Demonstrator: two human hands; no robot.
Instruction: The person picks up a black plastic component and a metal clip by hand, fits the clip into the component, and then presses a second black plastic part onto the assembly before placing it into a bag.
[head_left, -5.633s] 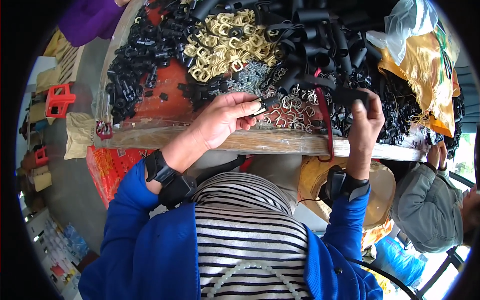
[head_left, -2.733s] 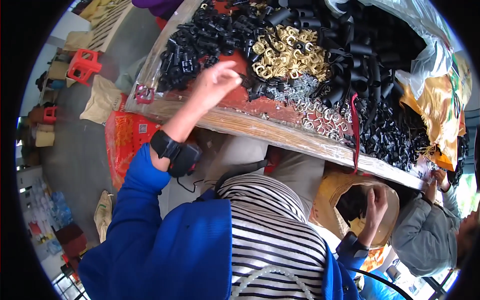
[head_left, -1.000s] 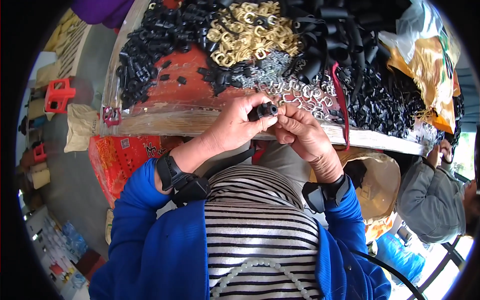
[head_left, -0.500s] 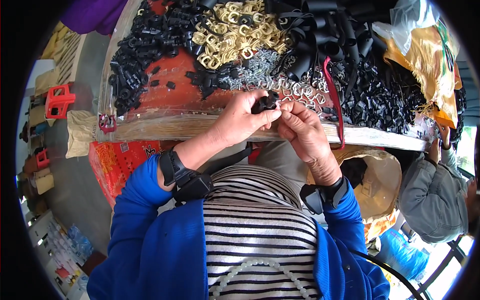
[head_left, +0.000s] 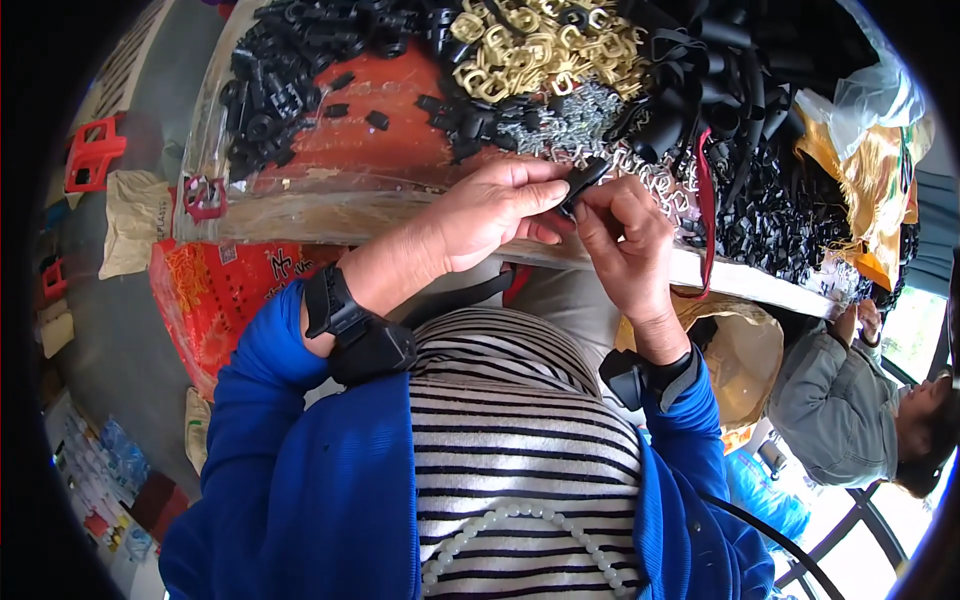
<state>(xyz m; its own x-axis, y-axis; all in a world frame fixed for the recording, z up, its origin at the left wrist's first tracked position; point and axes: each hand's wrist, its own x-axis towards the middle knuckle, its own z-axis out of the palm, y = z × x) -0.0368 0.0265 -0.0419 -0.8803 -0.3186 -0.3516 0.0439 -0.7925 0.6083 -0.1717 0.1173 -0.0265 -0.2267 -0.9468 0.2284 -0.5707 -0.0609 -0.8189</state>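
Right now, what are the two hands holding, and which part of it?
A small black plastic buckle. The left hand pinches its lower end; the right hand holds it from beside and below.

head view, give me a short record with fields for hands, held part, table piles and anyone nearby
left hand: left hand pinches a small black plastic buckle at the table edge
right hand: right hand grips the same buckle from the other side
table piles: black plastic parts, gold metal rings, silver metal rings, black webbing straps, all on the table
nearby: seated person in grey jacket, lower right
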